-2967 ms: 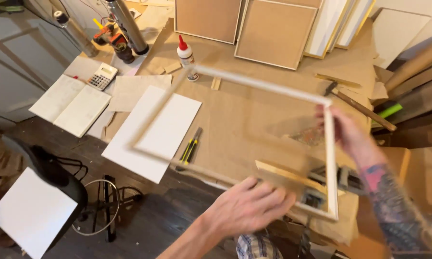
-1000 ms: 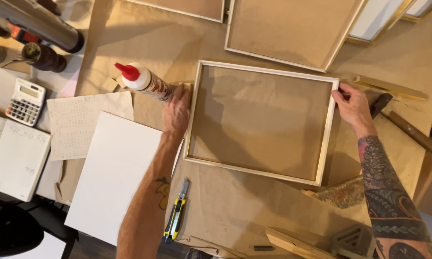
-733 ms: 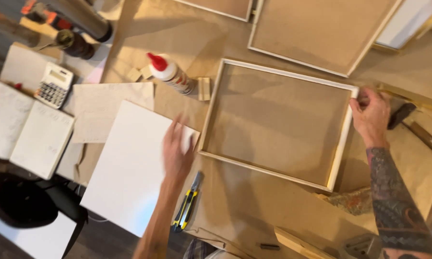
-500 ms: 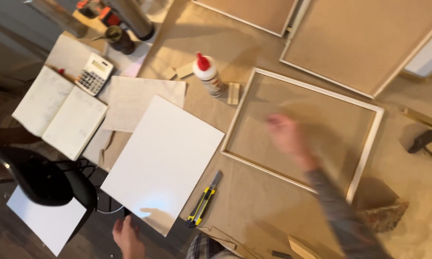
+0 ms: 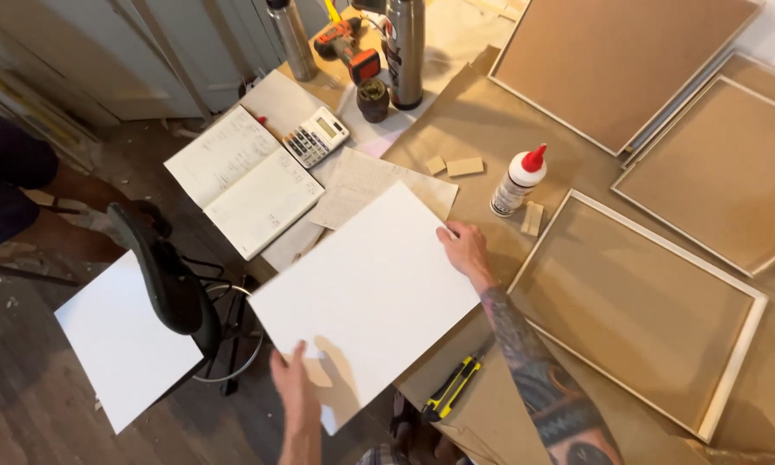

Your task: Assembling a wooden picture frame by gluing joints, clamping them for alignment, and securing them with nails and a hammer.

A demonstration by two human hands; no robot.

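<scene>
white board (image 5: 366, 301) lying flat at the near left corner of the table (image 5: 482, 112), its near corner overhanging the edge above the floor. held at two opposite edges: left hand (image 5: 294, 389) pinching the near edge with thumb on top, right hand (image 5: 465, 250) resting with fingers spread on the far right corner. best kept level, gripped by the edges only, palms off the clean face; better lifted clear than dragged across the brown paper.

just right of the board: yellow utility knife (image 5: 456, 387) close to the lower edge, worth avoiding. further right, the empty wooden frame (image 5: 732, 366) lying flat, open brown paper inside it. glue bottle (image 5: 518, 181) and small wood block (image 5: 532, 219) standing between board and frame's top corner, near enough to be knocked. loose papers (image 5: 362, 176) tucked under the board's far edge; open notebook (image 5: 245, 176) and calculator (image 5: 316, 136) beyond. to the left, black chair (image 5: 164, 275) close under the overhang, another white sheet (image 5: 120, 344) below it.
</scene>
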